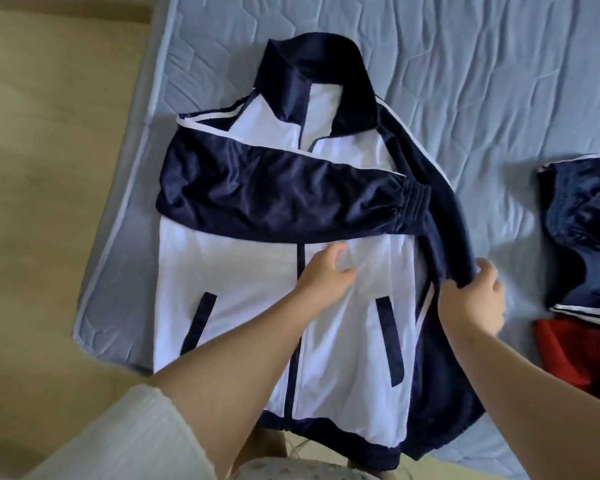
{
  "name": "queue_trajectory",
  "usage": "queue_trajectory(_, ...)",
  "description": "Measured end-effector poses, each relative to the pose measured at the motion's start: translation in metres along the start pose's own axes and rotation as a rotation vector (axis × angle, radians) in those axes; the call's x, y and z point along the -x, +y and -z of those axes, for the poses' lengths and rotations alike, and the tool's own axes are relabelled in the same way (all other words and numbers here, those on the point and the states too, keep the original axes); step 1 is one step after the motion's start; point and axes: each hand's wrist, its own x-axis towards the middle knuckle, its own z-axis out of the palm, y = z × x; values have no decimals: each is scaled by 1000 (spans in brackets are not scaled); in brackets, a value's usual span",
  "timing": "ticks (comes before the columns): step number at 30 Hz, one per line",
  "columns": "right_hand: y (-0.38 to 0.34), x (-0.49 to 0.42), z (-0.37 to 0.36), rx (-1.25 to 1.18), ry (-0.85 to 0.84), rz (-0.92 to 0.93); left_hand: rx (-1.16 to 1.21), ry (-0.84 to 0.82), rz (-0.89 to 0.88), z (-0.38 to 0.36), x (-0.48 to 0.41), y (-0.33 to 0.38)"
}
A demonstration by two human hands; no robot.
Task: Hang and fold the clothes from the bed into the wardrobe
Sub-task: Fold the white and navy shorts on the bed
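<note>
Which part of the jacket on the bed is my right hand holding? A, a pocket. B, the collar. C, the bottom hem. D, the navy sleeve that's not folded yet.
D: the right hand grips the loose navy sleeve beside the track jacket body.

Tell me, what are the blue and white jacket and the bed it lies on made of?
The track jacket looks like a smooth synthetic knit, probably polyester: its navy sleeve has a satiny sheen and soft creases. The mattress has a pale blue quilted fabric cover that looks matte, with puckered stitch lines.
</note>
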Motion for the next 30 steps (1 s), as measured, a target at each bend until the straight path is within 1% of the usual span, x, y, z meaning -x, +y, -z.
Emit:
queue_trajectory(1, 6, -10, 4, 43, 12, -25, -9, -38, -19, -10, -4, 9)
queue_trajectory(2, 13, -20, 7, 72, -16, -56, 2, -78, -29, -19, -7, 16)
queue_trajectory(3, 19, -29, 8, 71, -79, -84, 40, -112, -26, -26, -10, 24)
queue_trajectory(5, 30, -45, 7, -30, -241, -116, 153, -147, 19, -38, -15, 36)
queue_trajectory(7, 36, -55, 7, -106, -336, -107, 204, -162, 75, -45, -20, 44)
queue_trajectory(11, 44, -69, 13, -30, -440, -41, 89, -167, 120, -55, -27, 48)
queue_trajectory(13, 44, -73, 22, -43, -376, -21, 105, -140, 139, -57, -30, 48)
queue_trajectory(16, 37, -79, 44, -252, -141, -15, 100, -89, 144, -59, -32, 52)
queue_trajectory(18, 26, -86, 61, -400, -18, -43, 101, 10, 138, -61, -33, 59)
queue_trajectory(20, 16, -98, 74, -451, 60, -45, 45, 150, 127, -62, -35, 69)
queue_trajectory(22, 10, -105, 81, -396, 94, -9, -58, 286, 72, -63, -36, 80)
queue_trajectory(23, 9, -106, 82, -324, 78, 3, -100, 341, 38, -64, -36, 86)
queue_trajectory(25, 15, -99, 79, -115, -13, 3, -220, 431, -27, -66, -36, 93)
queue_trajectory(26, 21, -94, 76, -34, -58, -16, -300, 451, -56, -66, -38, 95)
queue_trajectory(27, 27, -89, 74, 3, -91, -61, -368, 427, -79, -67, -40, 95)
queue_trajectory(28, 33, -83, 72, 2, -106, -119, -398, 361, -90, -67, -44, 94)
queue_trajectory(30, 46, -75, 68, -12, -120, -217, -387, 160, -74, -67, -49, 91)
